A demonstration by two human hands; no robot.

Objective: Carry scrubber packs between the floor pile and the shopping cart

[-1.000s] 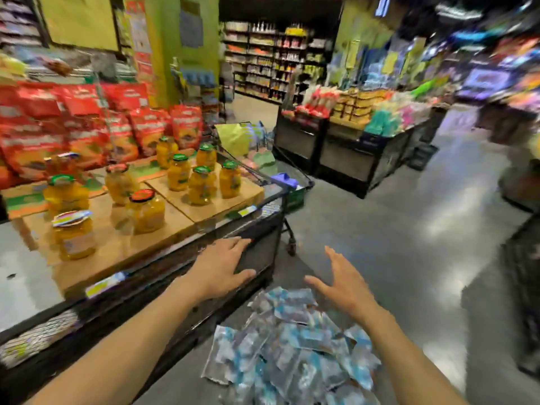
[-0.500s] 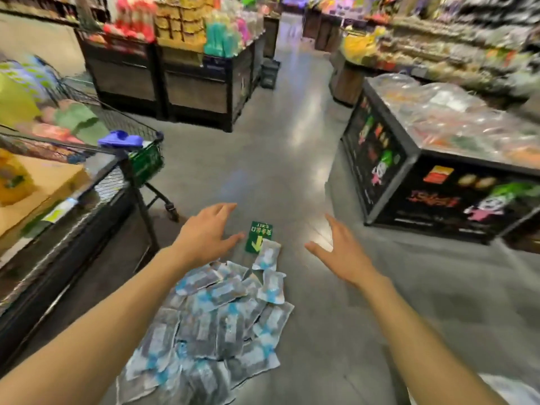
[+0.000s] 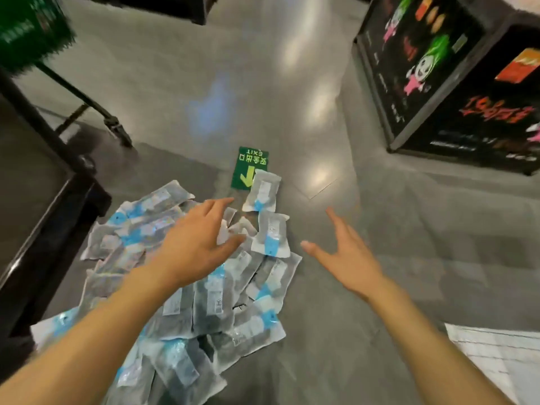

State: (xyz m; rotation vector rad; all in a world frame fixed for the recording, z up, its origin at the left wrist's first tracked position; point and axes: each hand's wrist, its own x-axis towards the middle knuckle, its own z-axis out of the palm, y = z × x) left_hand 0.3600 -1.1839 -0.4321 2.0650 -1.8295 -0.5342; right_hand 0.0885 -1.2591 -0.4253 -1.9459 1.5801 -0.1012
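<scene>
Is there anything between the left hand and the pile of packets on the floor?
Nothing visible. The left hand hovers open directly over the pile of packets; the right hand is open beside it, over bare floor.

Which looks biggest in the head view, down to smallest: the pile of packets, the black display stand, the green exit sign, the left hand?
1. Pile of packets
2. Black display stand, cut off by the frame and farther away, so its place against the pile is unsure
3. Left hand, enlarged by nearness to the camera
4. Green exit sign
</scene>
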